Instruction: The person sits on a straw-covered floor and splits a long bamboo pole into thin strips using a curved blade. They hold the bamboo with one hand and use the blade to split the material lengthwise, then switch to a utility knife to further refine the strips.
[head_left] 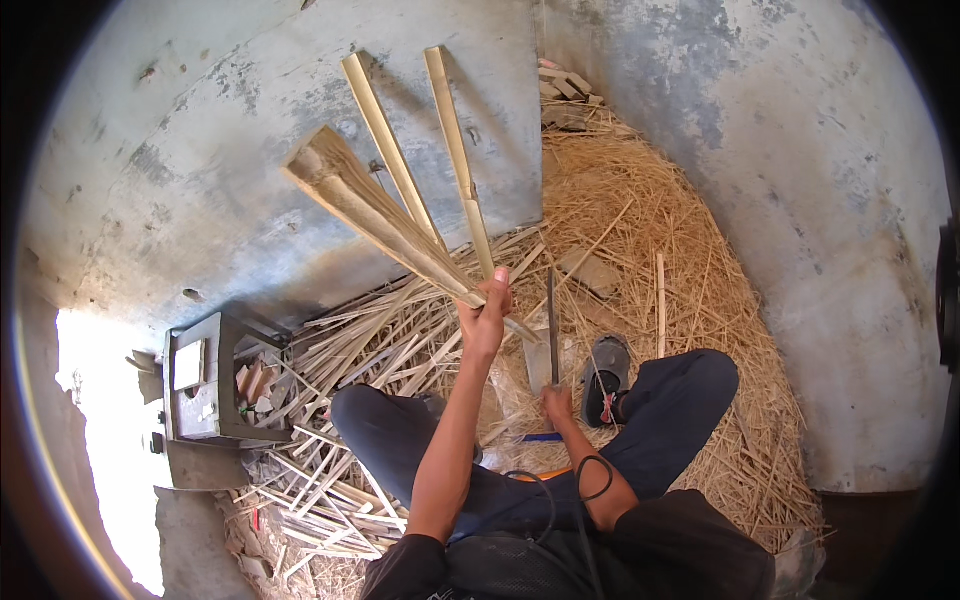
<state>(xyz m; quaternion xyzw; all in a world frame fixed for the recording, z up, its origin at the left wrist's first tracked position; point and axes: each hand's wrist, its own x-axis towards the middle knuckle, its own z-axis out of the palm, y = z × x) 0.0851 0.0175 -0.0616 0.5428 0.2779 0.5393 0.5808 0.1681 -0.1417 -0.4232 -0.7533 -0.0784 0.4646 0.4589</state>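
My left hand [487,308] is raised in front of me and grips the lower ends of several split bamboo strips [395,215], which fan up and to the left against the wall. My right hand [556,403] sits lower, between my knees, closed on the handle of a long flat blade [551,320] that stands upright with its tip up. The blade stands just to the right of the held strips, a little apart from them. I sit on the ground with both knees bent, in dark trousers.
A pile of cut bamboo strips [330,350] lies at my left. Dry shavings and straw [680,240] cover the floor ahead and to the right. A grey metal box frame [205,380] stands at the left. Grey concrete walls [800,180] close the corner.
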